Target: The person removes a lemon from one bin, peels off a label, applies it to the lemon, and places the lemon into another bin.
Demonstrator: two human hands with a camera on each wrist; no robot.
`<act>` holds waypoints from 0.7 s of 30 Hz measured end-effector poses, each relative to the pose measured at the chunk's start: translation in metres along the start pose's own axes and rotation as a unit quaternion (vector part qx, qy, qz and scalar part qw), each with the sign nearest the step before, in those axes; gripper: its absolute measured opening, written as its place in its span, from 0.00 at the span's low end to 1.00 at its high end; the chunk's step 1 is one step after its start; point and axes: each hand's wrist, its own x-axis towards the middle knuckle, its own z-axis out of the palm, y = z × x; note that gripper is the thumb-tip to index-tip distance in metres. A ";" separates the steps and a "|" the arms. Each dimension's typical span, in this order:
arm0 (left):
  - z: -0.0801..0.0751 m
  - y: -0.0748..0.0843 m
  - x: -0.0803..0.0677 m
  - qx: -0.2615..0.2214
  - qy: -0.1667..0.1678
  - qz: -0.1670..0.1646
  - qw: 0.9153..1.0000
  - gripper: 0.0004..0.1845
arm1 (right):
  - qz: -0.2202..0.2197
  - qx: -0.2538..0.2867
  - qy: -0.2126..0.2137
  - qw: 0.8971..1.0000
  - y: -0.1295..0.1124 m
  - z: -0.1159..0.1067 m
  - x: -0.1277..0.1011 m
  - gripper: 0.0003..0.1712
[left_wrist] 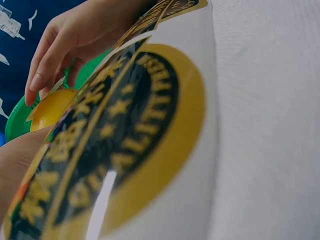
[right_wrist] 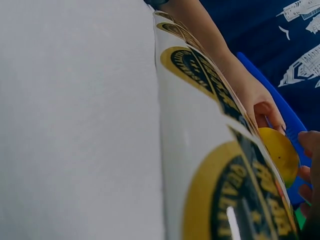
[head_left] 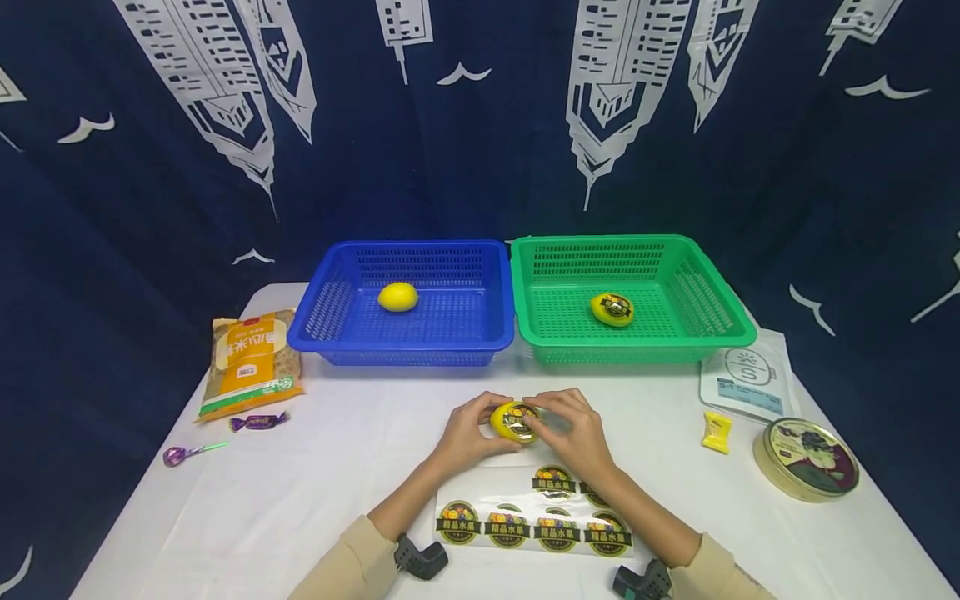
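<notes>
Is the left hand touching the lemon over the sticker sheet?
Touching. In the head view the left hand has fingers curled round the lemon, with no gap between them; the right hand presses its other side.

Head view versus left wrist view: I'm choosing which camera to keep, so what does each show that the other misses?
Only the head view shows the blue basket holding a plain lemon, the green basket holding a stickered lemon, the snack bag and the round tin. Only the left wrist view shows one sticker close up, blurred. Both show the sticker sheet, the held lemon, gripped by the left hand, and the right hand on it.
</notes>
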 end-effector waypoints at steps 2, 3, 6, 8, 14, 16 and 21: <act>0.000 0.000 0.000 0.002 0.001 0.001 1.000 0.34 | 0.009 0.026 -0.019 0.999 0.002 0.000 -0.001 0.16; 0.000 0.000 0.000 0.002 0.001 0.003 1.000 0.34 | 0.015 0.038 -0.026 0.999 0.002 0.000 -0.002 0.17; 0.000 -0.001 -0.001 0.003 0.000 0.008 1.000 0.34 | 0.030 0.060 -0.036 0.997 0.002 0.001 -0.003 0.16; 0.001 -0.001 -0.001 0.003 -0.001 0.007 1.000 0.34 | 0.040 0.070 -0.042 0.996 0.003 0.002 -0.004 0.15; 0.001 0.000 0.001 0.003 -0.003 -0.004 1.000 0.33 | 0.055 0.083 -0.052 0.994 0.007 0.004 -0.007 0.14; 0.000 0.001 0.001 0.006 -0.004 -0.008 1.000 0.33 | 0.061 0.093 -0.055 0.992 0.007 0.005 -0.007 0.15; -0.001 0.003 0.000 0.008 -0.004 -0.011 1.000 0.33 | 0.067 0.137 -0.068 0.986 0.007 0.006 -0.008 0.18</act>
